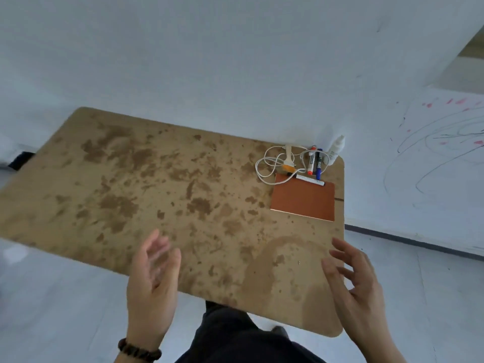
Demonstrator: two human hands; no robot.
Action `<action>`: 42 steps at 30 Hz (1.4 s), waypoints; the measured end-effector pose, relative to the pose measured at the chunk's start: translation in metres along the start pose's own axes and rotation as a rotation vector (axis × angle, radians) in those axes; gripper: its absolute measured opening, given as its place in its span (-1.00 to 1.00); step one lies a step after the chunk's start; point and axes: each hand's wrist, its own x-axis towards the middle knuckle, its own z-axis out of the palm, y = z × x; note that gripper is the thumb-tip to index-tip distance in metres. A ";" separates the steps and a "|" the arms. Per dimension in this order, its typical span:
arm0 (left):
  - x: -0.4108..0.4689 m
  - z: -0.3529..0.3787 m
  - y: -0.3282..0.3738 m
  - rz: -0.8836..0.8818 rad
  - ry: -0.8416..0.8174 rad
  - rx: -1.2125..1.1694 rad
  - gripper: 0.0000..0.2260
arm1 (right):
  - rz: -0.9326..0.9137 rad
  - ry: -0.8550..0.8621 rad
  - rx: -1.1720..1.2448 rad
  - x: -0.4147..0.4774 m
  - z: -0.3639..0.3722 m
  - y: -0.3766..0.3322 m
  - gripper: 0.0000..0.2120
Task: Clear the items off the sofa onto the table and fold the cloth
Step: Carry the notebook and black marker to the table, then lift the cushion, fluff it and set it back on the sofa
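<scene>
A stained brown table (146, 184) fills the middle of the view. At its far right corner lie an orange-brown notebook (303, 201) with a pen (310, 180) across its top edge, a coiled white cable (275, 163), markers (315, 163) and a small white bottle (336, 149). My left hand (152, 281) hovers over the near edge, fingers apart and blurred, holding nothing. My right hand (353, 286) hangs over the near right corner, fingers spread and empty. No sofa or cloth is in view.
A white wall rises behind the table. To the right stands a white surface (432, 163) scribbled with pen lines and red marks. Pale floor surrounds the table, and my dark trouser leg (235, 334) shows below its near edge.
</scene>
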 end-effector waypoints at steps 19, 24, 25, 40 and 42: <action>-0.308 -0.192 -0.098 -0.386 0.953 0.021 -0.55 | -0.410 -0.967 -0.120 -0.168 0.180 -0.054 -0.55; -0.329 -0.274 -0.133 -0.455 1.089 -0.024 -0.58 | -0.526 -1.083 -0.136 -0.246 0.269 -0.096 -0.53; -0.330 -0.292 -0.141 -0.467 1.104 -0.026 -0.60 | -0.545 -1.110 -0.148 -0.260 0.287 -0.105 -0.53; -0.166 -0.535 -0.243 -0.488 0.986 0.065 -0.60 | -0.538 -1.064 -0.133 -0.320 0.550 -0.194 -0.49; -0.128 -0.569 -0.255 -0.503 0.971 0.078 -0.60 | -0.519 -1.082 -0.124 -0.317 0.603 -0.211 -0.50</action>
